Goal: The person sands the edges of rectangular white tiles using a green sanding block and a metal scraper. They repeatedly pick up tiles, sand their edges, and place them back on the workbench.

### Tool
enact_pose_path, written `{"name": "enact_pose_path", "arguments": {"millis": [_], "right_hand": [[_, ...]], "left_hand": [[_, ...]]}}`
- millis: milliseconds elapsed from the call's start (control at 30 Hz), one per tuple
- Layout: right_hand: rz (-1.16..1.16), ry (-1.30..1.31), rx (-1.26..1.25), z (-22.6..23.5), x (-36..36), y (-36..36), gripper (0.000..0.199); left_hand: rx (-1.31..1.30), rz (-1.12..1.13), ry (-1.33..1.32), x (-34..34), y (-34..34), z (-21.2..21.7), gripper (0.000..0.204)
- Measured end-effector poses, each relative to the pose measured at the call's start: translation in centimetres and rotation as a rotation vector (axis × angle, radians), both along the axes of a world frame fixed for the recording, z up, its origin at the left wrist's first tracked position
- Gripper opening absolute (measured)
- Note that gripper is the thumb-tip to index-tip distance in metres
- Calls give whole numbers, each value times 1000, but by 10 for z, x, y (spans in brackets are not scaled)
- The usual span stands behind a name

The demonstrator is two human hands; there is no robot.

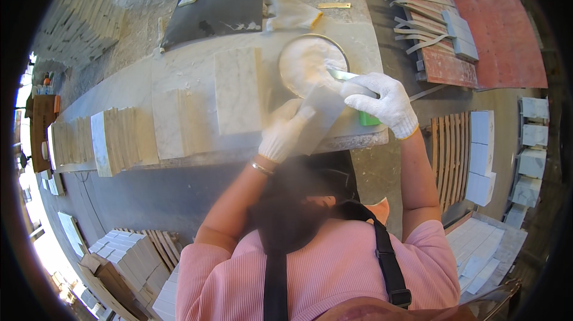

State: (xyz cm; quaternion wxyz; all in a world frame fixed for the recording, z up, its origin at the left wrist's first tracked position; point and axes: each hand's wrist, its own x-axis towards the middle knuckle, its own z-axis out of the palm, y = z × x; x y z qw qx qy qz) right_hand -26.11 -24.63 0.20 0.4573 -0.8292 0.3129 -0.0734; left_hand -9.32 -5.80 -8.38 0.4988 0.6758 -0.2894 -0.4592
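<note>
At the right end of the pale marble bench, a person's white-gloved left hand pinches a narrow grey stone tile, tilted upward. The white-gloved right hand is wrapped around a green-handled metal scraper, its blade reaching into a round metal bowl of white paste near the bench's far right corner. A white veined marble slab lies just beside the bowl. Stacked tile strips stand along the near left edge.
</note>
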Motion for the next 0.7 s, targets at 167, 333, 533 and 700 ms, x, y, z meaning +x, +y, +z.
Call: {"name": "enact_pose_path", "arguments": {"millis": [167, 333, 533, 700], "right_hand": [[22, 13, -95, -1, 2, 1, 38], [12, 31, -119, 0, 4, 1, 39], [2, 32, -124, 0, 5, 1, 40], [18, 40, -172, 0, 6, 1, 42]], "left_hand": [[0, 2, 9, 0, 0, -2, 50], [21, -2, -12, 1, 0, -3, 50], [41, -13, 2, 1, -1, -1, 50], [60, -28, -34, 2, -1, -1, 50]]}}
